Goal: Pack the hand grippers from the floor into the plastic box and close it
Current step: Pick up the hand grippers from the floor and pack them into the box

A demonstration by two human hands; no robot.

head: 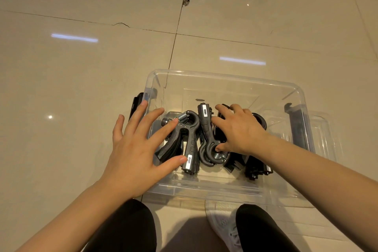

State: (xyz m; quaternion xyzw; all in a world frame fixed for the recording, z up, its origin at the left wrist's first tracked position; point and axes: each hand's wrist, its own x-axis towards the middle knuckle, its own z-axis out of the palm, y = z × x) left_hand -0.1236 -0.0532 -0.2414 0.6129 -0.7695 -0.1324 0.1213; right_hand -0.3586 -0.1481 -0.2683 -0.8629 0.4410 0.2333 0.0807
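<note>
A clear plastic box (pixel 227 80) stands open on the tiled floor in front of my knees. Several black hand grippers (pixel 191 141) with steel springs lie packed in its near half. My left hand (pixel 135 149) hovers over the box's left side with fingers spread and straight, the thumb touching the labelled handle of one gripper. Over the middle of the pile, my right hand (pixel 239 129) lies with fingers slightly bent, its thumb hooked by a gripper's spring end (pixel 216 155). The far half of the box is bare.
Black latch clips sit on the box's left side (pixel 136 104) and right side (pixel 296 127). A clear lid (pixel 325 135) lies under or beside the box at the right. My knees and a white shoe (pixel 223 225) are just below the box. Beige glossy tiles surround it.
</note>
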